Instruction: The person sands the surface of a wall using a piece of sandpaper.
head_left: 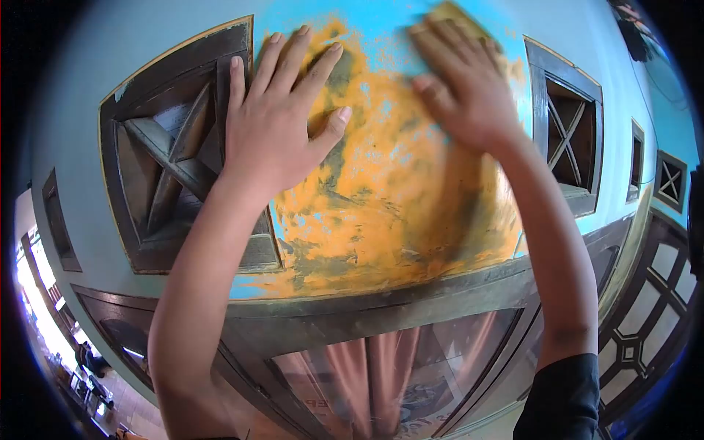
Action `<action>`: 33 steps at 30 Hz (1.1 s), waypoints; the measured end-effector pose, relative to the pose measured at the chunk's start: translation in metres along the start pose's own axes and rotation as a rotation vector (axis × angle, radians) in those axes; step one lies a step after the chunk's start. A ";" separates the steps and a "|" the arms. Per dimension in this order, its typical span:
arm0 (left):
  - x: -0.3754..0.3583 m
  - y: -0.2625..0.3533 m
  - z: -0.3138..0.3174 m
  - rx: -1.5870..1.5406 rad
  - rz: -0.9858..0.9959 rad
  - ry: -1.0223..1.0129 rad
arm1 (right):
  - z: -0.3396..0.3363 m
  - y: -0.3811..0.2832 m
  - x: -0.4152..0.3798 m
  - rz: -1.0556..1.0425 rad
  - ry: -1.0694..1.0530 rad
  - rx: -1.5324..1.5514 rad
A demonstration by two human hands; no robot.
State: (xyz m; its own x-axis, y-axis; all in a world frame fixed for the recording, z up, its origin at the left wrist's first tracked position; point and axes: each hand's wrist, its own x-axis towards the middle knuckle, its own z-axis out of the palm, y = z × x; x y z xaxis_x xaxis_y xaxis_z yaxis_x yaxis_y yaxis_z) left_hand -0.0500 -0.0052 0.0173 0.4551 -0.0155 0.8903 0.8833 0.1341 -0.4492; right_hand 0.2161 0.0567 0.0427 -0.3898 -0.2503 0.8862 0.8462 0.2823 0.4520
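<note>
My left hand (282, 121) rests with spread fingers against the wall, at the left edge of an orange and dark patch (381, 213) and beside a dark wooden vent frame (176, 147). My right hand (466, 81), blurred by motion, lies over a flat yellowish-brown piece (458, 18) at the patch's upper right. That piece shows past the fingertips and is pressed between hand and wall; what it is made of cannot be made out. Light blue paint shows through and around the patch.
A second vent frame (565, 125) is on the right. Below the patch runs a dark wooden beam (381, 312) over a glass pane with pinkish curtains (367, 381). A panelled door (645, 323) stands at far right, and a bright opening (37, 279) at far left.
</note>
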 end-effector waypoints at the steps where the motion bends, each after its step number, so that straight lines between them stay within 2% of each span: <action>1: 0.002 -0.003 0.002 0.009 0.002 -0.006 | 0.008 0.033 -0.002 0.091 0.057 -0.020; 3: 0.014 -0.008 0.007 0.024 -0.007 0.050 | 0.015 0.076 -0.001 0.252 0.142 -0.018; 5: 0.032 -0.013 0.016 0.041 -0.010 0.088 | 0.024 0.078 0.016 0.347 0.135 -0.095; 7: 0.052 -0.018 0.023 0.065 -0.001 0.113 | -0.018 -0.002 0.044 0.442 -0.019 -0.033; 8: 0.066 0.002 -0.011 0.108 -0.172 -0.164 | -0.017 0.002 0.053 0.375 -0.262 0.210; 9: 0.074 -0.001 -0.006 0.184 -0.186 -0.148 | 0.002 -0.007 0.049 0.090 -0.152 0.112; 11: 0.088 -0.014 0.010 0.339 -0.223 -0.125 | -0.005 -0.005 0.046 -0.077 -0.141 0.101; 12: 0.087 -0.013 -0.021 0.009 -0.208 -0.192 | -0.016 0.002 0.051 0.097 -0.203 0.099; 13: 0.087 -0.011 -0.021 0.000 -0.216 -0.179 | -0.029 0.015 0.056 0.267 -0.263 0.094; 14: 0.086 -0.009 -0.021 -0.008 -0.224 -0.171 | -0.013 0.056 0.053 0.247 -0.076 0.167; 15: 0.085 -0.008 -0.021 -0.015 -0.236 -0.165 | 0.001 0.068 0.051 0.440 0.013 0.076; 17: 0.090 -0.046 0.051 0.170 -0.094 0.218 | -0.014 0.029 0.065 0.586 -0.003 0.048; 18: 0.092 -0.057 0.076 0.257 -0.010 0.404 | -0.004 0.017 0.070 0.476 0.002 0.054; 21: 0.086 -0.017 -0.007 0.043 -0.249 -0.148 | 0.000 -0.019 0.065 0.098 -0.109 0.122; 22: 0.082 -0.009 -0.013 0.051 -0.253 -0.118 | -0.003 -0.012 0.060 0.036 -0.124 0.122; 23: 0.079 -0.018 0.000 0.088 -0.153 -0.019 | -0.007 -0.001 0.055 -0.029 -0.140 0.122; 25: 0.066 -0.048 0.040 0.163 0.031 0.187 | -0.017 0.026 0.052 0.280 -0.252 -0.008; 26: 0.062 -0.045 0.040 0.130 0.019 0.170 | -0.030 0.047 0.048 0.316 -0.170 -0.003; 27: 0.056 -0.039 0.037 0.102 0.003 0.154 | -0.020 0.059 0.043 0.518 -0.088 0.032; 29: 0.041 -0.026 0.027 0.054 -0.012 0.105 | -0.006 0.062 0.052 0.607 -0.049 -0.005; 31: 0.021 -0.001 0.019 -0.008 0.009 0.035 | -0.001 0.034 0.065 0.592 -0.057 0.053; 33: 0.005 0.008 0.010 -0.075 0.032 -0.033 | 0.017 0.006 0.077 0.355 -0.056 0.064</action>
